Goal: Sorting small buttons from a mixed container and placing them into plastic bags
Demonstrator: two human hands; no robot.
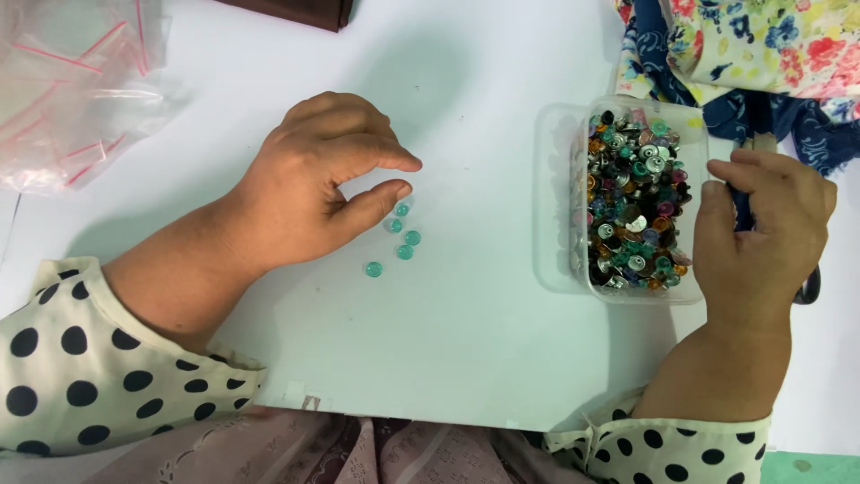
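My left hand (313,184) rests on a white board (466,341), thumb and forefinger slightly apart, holding nothing that I can see. Just right of its thumb lie several small teal beads (400,237) in a loose cluster. My right hand (761,237) sits at the right side of a clear plastic tub (555,278) full of mixed coloured beads and metal studs (636,202). Its fingers curl around something dark and blue, partly hidden.
A heap of clear zip bags with red strips (72,81) lies at the top left. Floral and blue patterned cloth (761,54) covers the top right corner. A dark brown item (305,11) sits at the top edge.
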